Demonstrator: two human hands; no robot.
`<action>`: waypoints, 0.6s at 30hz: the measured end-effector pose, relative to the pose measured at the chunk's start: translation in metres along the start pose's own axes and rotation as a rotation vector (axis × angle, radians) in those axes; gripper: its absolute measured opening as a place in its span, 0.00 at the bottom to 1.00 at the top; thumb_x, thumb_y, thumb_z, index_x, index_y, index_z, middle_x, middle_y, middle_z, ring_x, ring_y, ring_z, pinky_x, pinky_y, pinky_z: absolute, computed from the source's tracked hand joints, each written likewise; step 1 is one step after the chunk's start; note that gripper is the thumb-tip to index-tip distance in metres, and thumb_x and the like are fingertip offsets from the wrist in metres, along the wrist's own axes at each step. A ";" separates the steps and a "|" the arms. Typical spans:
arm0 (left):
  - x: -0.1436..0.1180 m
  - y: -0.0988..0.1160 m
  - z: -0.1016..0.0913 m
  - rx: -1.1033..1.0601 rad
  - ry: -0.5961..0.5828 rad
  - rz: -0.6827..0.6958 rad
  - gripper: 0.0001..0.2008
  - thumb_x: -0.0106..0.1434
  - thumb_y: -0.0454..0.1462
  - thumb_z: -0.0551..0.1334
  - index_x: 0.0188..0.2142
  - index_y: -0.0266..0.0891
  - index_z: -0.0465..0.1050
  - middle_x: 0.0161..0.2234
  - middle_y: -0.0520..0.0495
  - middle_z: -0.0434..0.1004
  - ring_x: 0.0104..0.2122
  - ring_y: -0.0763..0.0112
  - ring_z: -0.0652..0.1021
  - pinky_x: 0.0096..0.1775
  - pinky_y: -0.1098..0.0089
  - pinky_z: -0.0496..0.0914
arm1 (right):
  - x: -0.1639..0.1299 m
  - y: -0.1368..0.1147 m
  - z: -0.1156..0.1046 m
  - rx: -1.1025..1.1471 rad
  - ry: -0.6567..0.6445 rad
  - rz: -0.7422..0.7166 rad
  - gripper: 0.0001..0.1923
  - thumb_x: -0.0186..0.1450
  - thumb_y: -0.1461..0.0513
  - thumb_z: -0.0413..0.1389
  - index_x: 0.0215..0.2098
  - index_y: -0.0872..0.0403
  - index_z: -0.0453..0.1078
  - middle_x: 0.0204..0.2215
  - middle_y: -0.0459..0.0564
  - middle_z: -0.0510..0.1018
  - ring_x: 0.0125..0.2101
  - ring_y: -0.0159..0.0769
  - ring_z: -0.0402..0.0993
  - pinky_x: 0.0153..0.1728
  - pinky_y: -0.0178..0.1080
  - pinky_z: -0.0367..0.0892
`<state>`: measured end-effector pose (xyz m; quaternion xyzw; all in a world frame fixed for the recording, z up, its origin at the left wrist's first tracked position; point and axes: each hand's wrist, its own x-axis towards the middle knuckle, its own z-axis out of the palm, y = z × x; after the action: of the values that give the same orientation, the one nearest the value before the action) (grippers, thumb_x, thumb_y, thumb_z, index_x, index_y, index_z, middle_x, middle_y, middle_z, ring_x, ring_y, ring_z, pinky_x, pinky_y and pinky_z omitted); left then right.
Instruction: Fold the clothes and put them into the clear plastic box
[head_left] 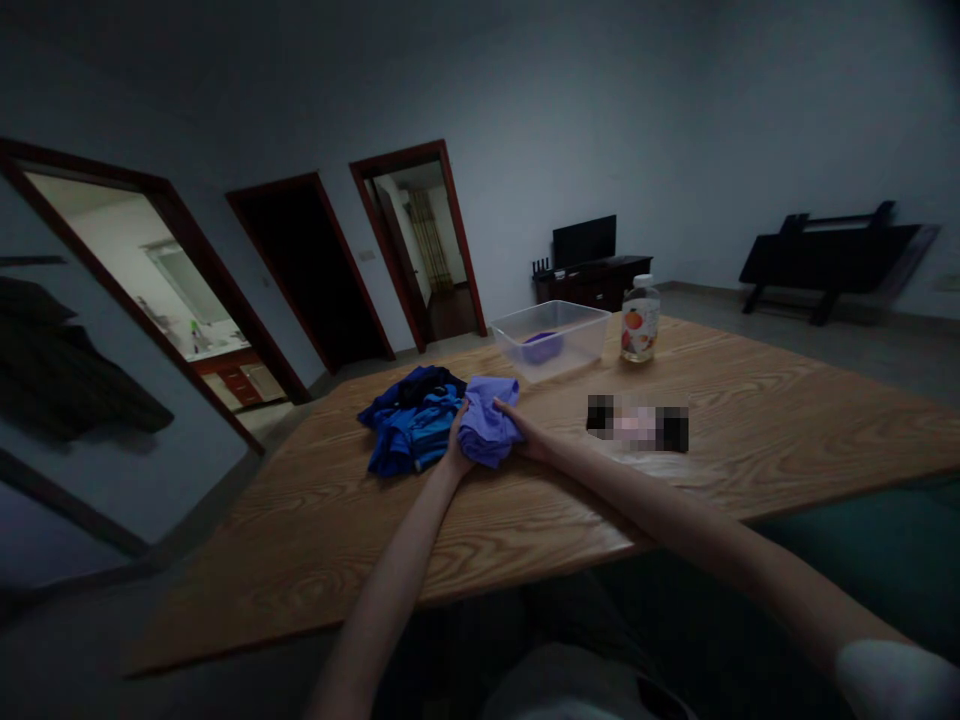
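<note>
A folded purple cloth (489,425), perhaps a garment, is held between both my hands over the wooden table (585,490). My left hand (456,445) grips its left side, and my right hand (525,430) closes on its right side with the thumb on top. Just left of my left hand lies a loose heap of blue clothing (412,420) with dark parts. Beyond the cloth stands a clear plastic box (577,345) with a folded purple item (542,347) inside.
A bottle with a fruit label (640,320) stands right of the box. A blurred-out dark and pink object (636,424) lies on the table's right half. Farther back are a television (585,242) on a dark cabinet (622,275) and a folded black table (832,260).
</note>
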<state>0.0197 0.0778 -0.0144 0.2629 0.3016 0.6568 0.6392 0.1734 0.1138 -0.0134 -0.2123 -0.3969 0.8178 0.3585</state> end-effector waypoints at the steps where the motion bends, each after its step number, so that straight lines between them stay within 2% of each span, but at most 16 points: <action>1: 0.000 -0.002 -0.001 0.016 0.003 -0.015 0.24 0.73 0.49 0.65 0.60 0.35 0.76 0.49 0.39 0.87 0.50 0.58 0.86 0.60 0.56 0.76 | -0.002 -0.001 0.001 0.025 -0.004 0.015 0.19 0.78 0.52 0.54 0.53 0.56 0.79 0.47 0.56 0.88 0.46 0.43 0.87 0.55 0.45 0.79; 7: -0.005 -0.005 0.000 0.091 0.020 -0.082 0.22 0.70 0.50 0.69 0.53 0.35 0.80 0.44 0.39 0.88 0.50 0.54 0.86 0.57 0.59 0.77 | -0.012 -0.010 0.004 0.118 -0.009 0.052 0.19 0.77 0.52 0.53 0.51 0.56 0.79 0.45 0.55 0.89 0.44 0.43 0.88 0.56 0.45 0.79; 18: -0.008 0.000 0.002 0.109 0.019 -0.074 0.24 0.68 0.53 0.70 0.50 0.36 0.80 0.44 0.39 0.88 0.51 0.54 0.85 0.57 0.60 0.78 | -0.014 -0.011 0.008 0.107 -0.003 0.014 0.21 0.75 0.49 0.54 0.52 0.55 0.78 0.49 0.58 0.87 0.51 0.47 0.86 0.58 0.46 0.77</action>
<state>0.0215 0.0703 -0.0132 0.2798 0.3527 0.6178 0.6447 0.1816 0.1041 0.0007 -0.1941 -0.3518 0.8407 0.3631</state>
